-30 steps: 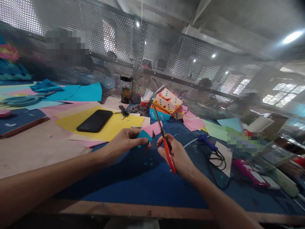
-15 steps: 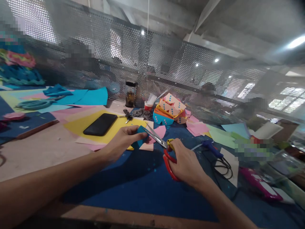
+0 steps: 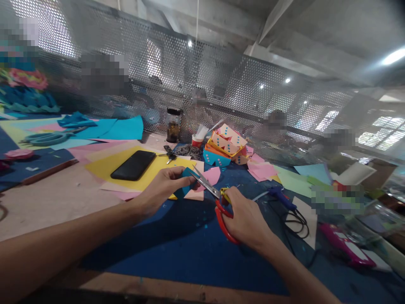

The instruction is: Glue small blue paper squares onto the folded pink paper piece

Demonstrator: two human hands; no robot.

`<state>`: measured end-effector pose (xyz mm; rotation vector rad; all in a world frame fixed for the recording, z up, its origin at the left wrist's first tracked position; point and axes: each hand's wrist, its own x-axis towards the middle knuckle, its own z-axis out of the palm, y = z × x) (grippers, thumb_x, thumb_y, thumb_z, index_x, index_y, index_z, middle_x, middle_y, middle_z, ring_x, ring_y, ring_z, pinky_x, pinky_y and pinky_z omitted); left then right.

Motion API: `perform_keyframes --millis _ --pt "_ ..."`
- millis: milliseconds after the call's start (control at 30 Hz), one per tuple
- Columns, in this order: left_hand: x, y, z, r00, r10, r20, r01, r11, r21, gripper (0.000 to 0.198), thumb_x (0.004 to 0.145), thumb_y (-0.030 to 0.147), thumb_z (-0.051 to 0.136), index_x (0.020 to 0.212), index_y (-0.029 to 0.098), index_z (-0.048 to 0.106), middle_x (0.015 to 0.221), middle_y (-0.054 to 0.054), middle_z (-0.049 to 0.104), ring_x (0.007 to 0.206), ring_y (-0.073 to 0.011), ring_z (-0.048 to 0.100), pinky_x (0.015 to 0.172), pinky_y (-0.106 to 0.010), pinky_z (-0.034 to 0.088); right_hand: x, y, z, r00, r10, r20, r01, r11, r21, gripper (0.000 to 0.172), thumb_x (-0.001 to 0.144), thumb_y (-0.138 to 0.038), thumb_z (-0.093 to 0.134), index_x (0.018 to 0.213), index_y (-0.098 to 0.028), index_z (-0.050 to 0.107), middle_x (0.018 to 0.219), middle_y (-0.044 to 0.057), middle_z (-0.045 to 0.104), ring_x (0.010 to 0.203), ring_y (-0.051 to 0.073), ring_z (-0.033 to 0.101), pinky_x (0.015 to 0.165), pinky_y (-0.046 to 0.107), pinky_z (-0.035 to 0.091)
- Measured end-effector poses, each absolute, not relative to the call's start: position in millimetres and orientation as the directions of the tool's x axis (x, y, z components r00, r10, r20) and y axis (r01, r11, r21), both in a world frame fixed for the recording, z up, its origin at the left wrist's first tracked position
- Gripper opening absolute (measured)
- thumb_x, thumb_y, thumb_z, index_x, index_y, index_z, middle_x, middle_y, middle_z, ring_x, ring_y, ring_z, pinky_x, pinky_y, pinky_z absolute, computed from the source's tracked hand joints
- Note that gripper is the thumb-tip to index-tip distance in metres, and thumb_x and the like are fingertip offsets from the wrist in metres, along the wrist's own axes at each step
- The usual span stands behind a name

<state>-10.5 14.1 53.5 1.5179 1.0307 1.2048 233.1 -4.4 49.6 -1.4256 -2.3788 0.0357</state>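
Note:
My left hand (image 3: 164, 185) pinches a small folded piece of teal paper (image 3: 184, 185) just above the dark blue mat (image 3: 177, 245). My right hand (image 3: 247, 217) grips red-handled scissors (image 3: 218, 202), fingers through the loops. The metal blades point left and up, and their tips meet the teal paper's edge. Tiny teal scraps dot the mat below the hands.
A black phone (image 3: 133, 165) lies on yellow paper (image 3: 104, 166). Behind it are small black scissors (image 3: 167, 154), a dark jar (image 3: 173, 125), a paper cup (image 3: 196, 140) and a stack of dotted paper boxes (image 3: 225, 145). A blue glue gun (image 3: 280, 195) with a black cord lies right. Large teal scissors (image 3: 44, 138) rest far left. A perforated metal screen (image 3: 202, 84) backs the table.
A second ago the scissors stood nearly upright in my right hand; they have swung down and left so the blades reach the teal paper. The view shifted slightly.

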Motion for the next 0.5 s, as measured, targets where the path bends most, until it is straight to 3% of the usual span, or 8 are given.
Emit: perform_keyframes --millis 267,500 --pt "-10.3 15.2 52.9 0.125 0.971 0.204 0.069 -0.214 0.974 0.024 0.083 0.040 0.069 0.087 0.017 0.075 0.088 -0.004 0.077 0.080 -0.0179 0.066 0.067 -0.025 0.046 231.1 -4.5 50.3 -0.406 0.871 0.276 0.855 0.468 -0.222 0.016 0.089 -0.033 0.053 0.099 -0.021 0.054 0.095 0.004 0.063 0.074 0.019 0.061 0.060 0.027 0.026" --pt "-8.6 12.3 57.1 0.181 0.957 0.226 0.070 -0.242 0.968 0.020 0.085 0.035 0.068 0.087 0.018 0.077 0.092 -0.004 0.077 0.090 -0.0197 0.067 0.079 -0.026 0.047 230.5 -5.1 48.6 -0.418 0.876 0.240 0.855 0.469 -0.222 0.012 0.088 -0.031 0.053 0.094 -0.021 0.051 0.093 0.003 0.063 0.073 0.019 0.059 0.060 0.027 0.026"
